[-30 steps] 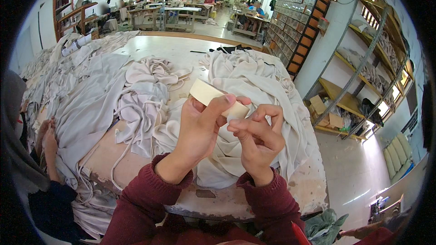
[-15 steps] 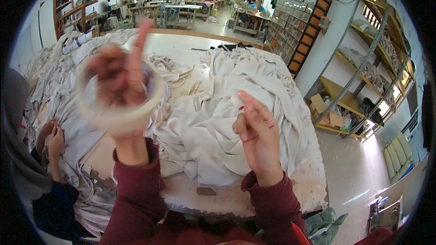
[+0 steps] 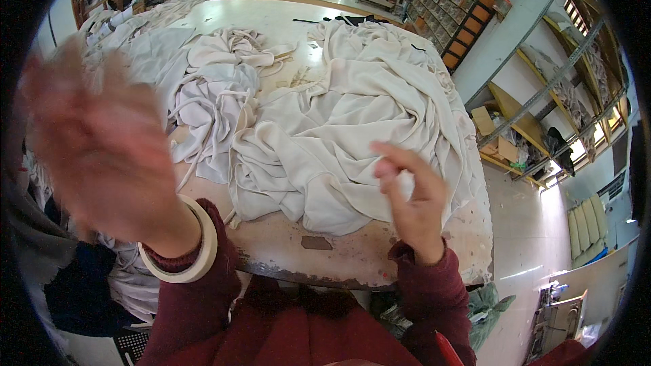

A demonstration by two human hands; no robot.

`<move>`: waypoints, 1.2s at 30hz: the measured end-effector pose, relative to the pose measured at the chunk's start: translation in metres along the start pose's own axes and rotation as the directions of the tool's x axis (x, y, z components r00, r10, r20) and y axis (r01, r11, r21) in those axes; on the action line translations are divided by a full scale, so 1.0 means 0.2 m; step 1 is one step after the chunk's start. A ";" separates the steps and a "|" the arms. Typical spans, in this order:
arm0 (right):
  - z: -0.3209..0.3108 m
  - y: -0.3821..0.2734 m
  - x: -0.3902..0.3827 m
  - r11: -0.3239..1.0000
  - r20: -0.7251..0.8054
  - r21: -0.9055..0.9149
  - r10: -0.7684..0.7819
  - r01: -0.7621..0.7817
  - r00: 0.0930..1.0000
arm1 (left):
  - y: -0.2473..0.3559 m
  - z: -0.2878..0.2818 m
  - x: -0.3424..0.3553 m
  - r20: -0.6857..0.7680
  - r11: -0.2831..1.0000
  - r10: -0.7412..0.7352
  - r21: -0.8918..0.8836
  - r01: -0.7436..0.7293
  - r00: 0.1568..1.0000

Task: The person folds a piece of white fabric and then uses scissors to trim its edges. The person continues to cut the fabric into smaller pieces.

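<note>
The left hand (image 3: 102, 152), blurred, is raised open on the left, a cream tape roll (image 3: 210, 240) around its wrist. At right, the right hand (image 3: 419, 207) bends its fingers above pale fabric (image 3: 322, 156) on the counter (image 3: 366, 252); I cannot tell whether it grips anything.

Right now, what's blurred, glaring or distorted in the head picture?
In the head view, the bare left hand is heavily blurred, while the cream tape ring around its wrist is clearer; in the head view, glare streaks the smooth pale floor, and the near edge of the worn pale tabletop curves.
</note>
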State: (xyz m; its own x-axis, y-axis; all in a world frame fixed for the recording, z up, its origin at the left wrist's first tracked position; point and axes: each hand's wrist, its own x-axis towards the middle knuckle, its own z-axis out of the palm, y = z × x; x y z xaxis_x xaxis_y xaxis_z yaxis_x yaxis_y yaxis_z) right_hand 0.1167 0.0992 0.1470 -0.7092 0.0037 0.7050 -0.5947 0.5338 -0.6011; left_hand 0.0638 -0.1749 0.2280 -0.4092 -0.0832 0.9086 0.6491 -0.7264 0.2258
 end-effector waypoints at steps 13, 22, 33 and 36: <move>0.14 0.41 -0.20 0.744 0.283 0.396 0.457 -0.537 0.843 | -0.70 -0.21 -0.73 0.085 0.353 -0.925 0.545 0.760 0.369; 0.12 0.35 -0.24 0.758 0.270 0.427 0.413 -0.492 0.870 | -0.62 -0.14 -0.73 0.056 0.304 -0.951 0.370 0.878 0.305; 0.12 0.33 -0.25 0.746 0.239 0.460 0.418 -0.481 0.876 | -0.61 -0.11 -0.71 0.000 0.384 -0.896 0.499 0.777 0.443; 0.12 0.34 -0.25 0.907 0.199 0.299 0.246 -0.298 0.949 | -0.60 -0.13 -0.72 0.072 0.478 -0.806 0.664 0.575 0.587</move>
State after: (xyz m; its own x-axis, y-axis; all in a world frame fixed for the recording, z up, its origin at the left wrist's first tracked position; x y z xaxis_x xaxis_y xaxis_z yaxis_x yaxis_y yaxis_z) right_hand 0.1036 0.1155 0.0621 -0.8946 -0.0336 0.4457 -0.4409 0.2304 -0.8675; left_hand 0.0278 -0.0945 0.0612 -0.7172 0.5862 0.3768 0.5012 0.0582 0.8634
